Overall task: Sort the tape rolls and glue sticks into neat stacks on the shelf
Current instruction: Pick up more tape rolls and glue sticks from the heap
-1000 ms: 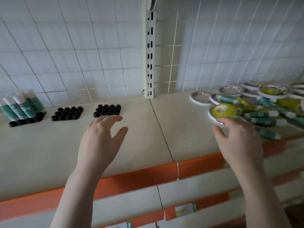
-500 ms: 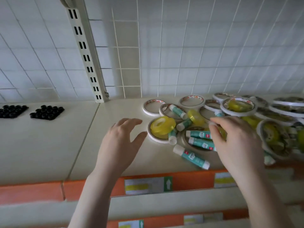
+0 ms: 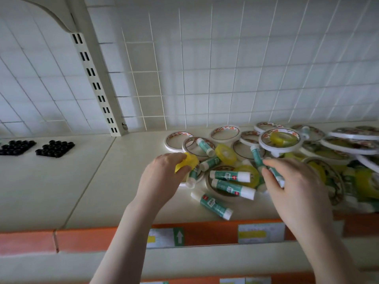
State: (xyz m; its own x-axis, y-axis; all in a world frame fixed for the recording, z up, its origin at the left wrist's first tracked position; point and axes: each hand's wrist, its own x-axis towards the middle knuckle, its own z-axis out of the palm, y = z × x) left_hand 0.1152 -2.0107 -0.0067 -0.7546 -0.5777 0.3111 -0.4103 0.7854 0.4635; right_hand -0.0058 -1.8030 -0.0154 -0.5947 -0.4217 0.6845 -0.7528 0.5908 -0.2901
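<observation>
plainly, in the head view, the only one given, the sorting has barely begun: tape rolls and glue sticks lie jumbled on the right half of the shelf (image 3: 98, 181), spreading from its middle toward the right end and back to the grid wall (image 3: 205, 78). the left hand (image 3: 162, 179) is at the pile's left fringe, fingers curled round a small yellow tape roll (image 3: 187, 163), which sits at the fingertips, tilted, apparently lifted off the white ring under it, though that cannot be told for certain. the right hand (image 3: 295, 185) is over the pile's near middle, its thumb and fingers pinching a green glue stick (image 3: 258, 158) whose long axis runs from the grip away toward the back wall, white cap farthest from the person. three more loose glue sticks (image 3: 229, 176) lie between the two hands, long axes roughly parallel to the orange front edge (image 3: 82, 236), the nearest close to that edge. the bare shelf lies to the left of the left hand, and two black holders (image 3: 55, 149) sit well apart toward the back left. judged from this, the left hand is the nearer one for carrying anything left, and the glue stick would have to cross over it.
</observation>
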